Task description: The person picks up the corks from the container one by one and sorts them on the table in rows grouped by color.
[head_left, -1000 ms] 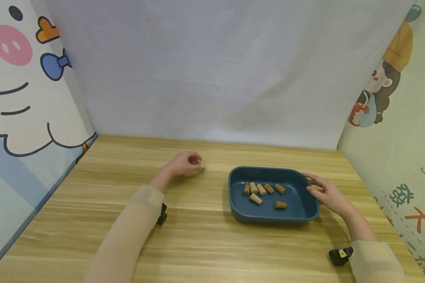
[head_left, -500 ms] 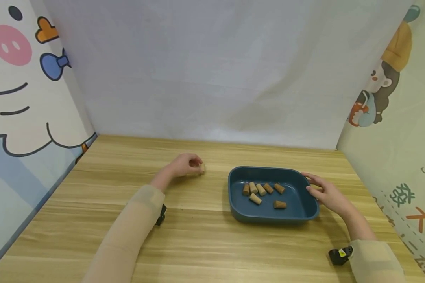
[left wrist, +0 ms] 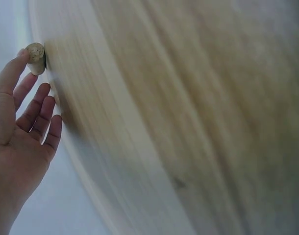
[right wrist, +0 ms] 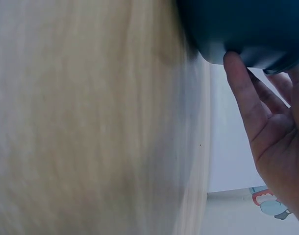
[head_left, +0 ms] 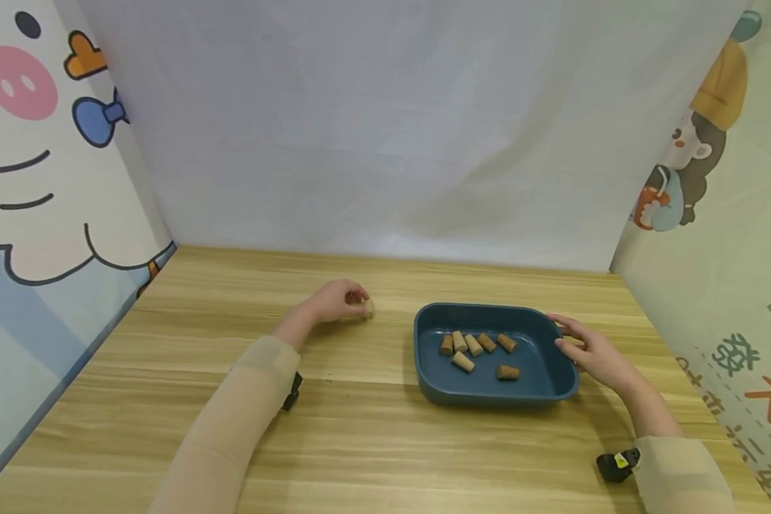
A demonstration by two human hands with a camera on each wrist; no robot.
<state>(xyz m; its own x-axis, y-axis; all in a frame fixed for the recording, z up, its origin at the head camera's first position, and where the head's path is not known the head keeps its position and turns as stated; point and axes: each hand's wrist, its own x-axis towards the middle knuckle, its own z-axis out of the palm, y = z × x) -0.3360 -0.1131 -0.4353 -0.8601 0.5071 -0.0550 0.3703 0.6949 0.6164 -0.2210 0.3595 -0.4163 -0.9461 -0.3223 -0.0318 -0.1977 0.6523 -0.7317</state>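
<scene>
My left hand (head_left: 338, 301) reaches over the back middle of the table, its thumb and a fingertip pinching a pale cork (head_left: 369, 308). In the left wrist view the cork (left wrist: 37, 58) shows its round speckled end, close against the tabletop; whether it bears on the wood I cannot tell. The other fingers are loosely bent. To the right stands a dark blue rectangular tray (head_left: 540, 371) with several corks (head_left: 462, 361) lying inside, some light, some darker brown. My right hand (head_left: 594, 355) holds the tray's right end, thumb at the rim, and a fingertip meets the outer wall (right wrist: 257, 51).
The wood-grain table (head_left: 360, 442) ends at a pale backdrop (head_left: 385, 143). Printed cartoon panels stand at the left (head_left: 32, 164) and right (head_left: 732, 300). Black wrist cameras sit by both sleeves.
The left hand and its cork have shifted slightly down and nearer in the head view. The right hand, the tray and the corks in it stay where they were.
</scene>
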